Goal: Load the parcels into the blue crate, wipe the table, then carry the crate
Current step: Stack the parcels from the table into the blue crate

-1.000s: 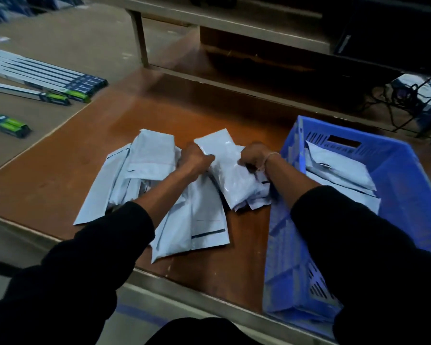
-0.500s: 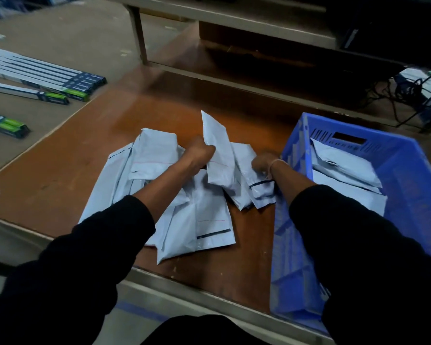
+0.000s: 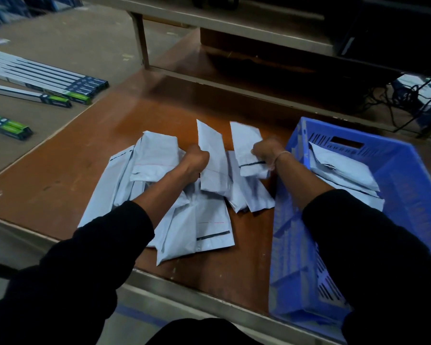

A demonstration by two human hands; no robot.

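Gripping one parcel [image 3: 210,155] in our left hand [image 3: 195,161] and another [image 3: 246,148] in our right hand [image 3: 266,151], fingers closed on each, we are risking slick mailers slipping short of the blue crate [image 3: 393,170] at three o'clock.

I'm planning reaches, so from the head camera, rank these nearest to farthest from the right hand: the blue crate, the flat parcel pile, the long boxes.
From the right hand:
1. Blue crate, just right.
2. Flat parcel pile, lower left.
3. Long boxes, far left.
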